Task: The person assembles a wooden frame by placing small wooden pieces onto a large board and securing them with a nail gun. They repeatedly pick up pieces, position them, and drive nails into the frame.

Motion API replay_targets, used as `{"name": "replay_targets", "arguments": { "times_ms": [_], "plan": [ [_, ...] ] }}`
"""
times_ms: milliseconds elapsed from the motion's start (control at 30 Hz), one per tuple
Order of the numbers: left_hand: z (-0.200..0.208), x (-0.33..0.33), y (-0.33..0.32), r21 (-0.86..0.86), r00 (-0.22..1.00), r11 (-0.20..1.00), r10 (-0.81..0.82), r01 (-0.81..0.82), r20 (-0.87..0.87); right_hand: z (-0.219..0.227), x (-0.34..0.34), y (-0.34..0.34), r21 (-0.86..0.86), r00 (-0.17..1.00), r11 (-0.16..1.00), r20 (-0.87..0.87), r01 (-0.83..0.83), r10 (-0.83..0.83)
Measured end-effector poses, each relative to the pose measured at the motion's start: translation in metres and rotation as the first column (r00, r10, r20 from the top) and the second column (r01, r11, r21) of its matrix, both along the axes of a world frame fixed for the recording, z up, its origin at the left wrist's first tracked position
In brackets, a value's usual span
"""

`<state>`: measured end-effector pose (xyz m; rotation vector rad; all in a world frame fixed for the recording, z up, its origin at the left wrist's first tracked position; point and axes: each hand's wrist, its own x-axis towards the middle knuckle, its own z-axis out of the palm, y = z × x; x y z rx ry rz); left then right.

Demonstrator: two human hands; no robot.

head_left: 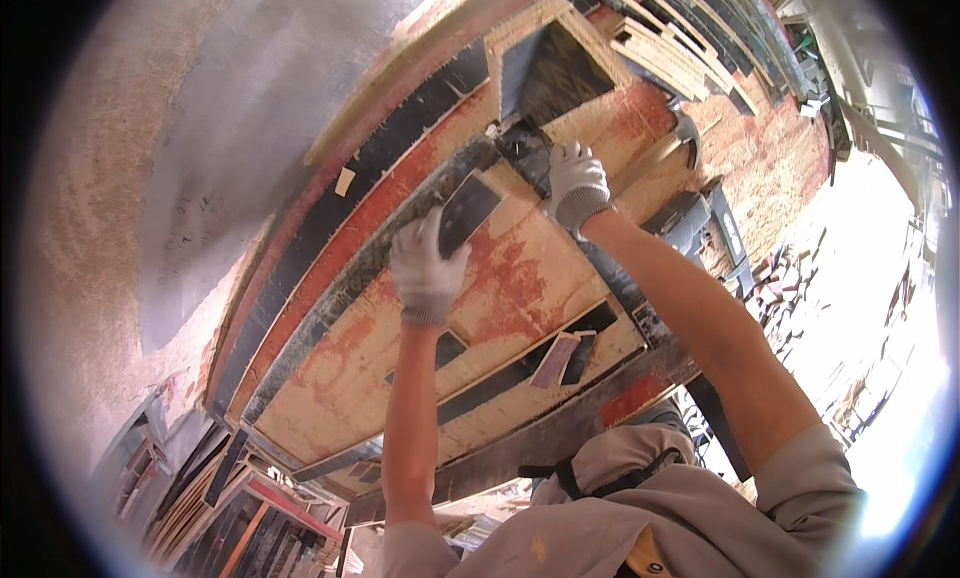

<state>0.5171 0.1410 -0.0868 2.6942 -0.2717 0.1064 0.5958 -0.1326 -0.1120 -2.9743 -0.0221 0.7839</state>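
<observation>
My left hand (428, 273), in a pale knitted glove, is closed around a small dark-faced board piece (469, 211), held tilted over the workbench. Farther right, my right hand (576, 185), gloved the same way, rests with its fingers stretched forward. It lies beside a dark block (524, 153) and appears to hold nothing. Just beyond the block stands an open wooden box frame (499, 90) with dark inner faces. A hammer (687, 141) lies to the right of my right hand, its handle pointing toward my wrist.
The bench top (500, 288) is wood with worn red patches. A dark power tool (715, 233) sits at the right edge. Wooden strips (670, 56) are piled at the far right. Small offcuts (565, 359) lie near my body. Scrap wood (790, 288) litters the ground to the right.
</observation>
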Motion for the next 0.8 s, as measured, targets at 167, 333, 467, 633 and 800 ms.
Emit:
{"name": "replay_targets", "arguments": {
  "times_ms": [167,333,467,633,800],
  "plan": [
    [-0.020,0.085,-0.048,0.019,0.984,0.986,-0.164,0.163,0.064,0.018,0.005,0.003,0.024,0.999,0.999,-0.049,0.025,-0.023],
    [-0.028,0.107,-0.053,0.008,0.971,0.979,-0.203,0.203,0.127,0.022,0.008,0.003,0.003,0.996,1.000,-0.092,0.019,-0.019],
    [-0.034,0.107,-0.048,-0.010,0.970,0.975,-0.219,0.221,0.105,0.019,0.006,0.001,0.020,0.998,1.000,-0.061,0.016,-0.015],
    [-0.040,0.108,-0.048,-0.051,0.951,0.962,-0.256,0.268,0.174,0.019,0.006,0.001,0.019,1.000,1.000,-0.007,-0.014,0.014],
    [-0.048,0.115,-0.045,-0.173,0.932,0.935,-0.263,0.310,0.247,0.018,0.009,0.001,0.017,0.989,1.000,-0.150,0.018,-0.015]
  ]
}}
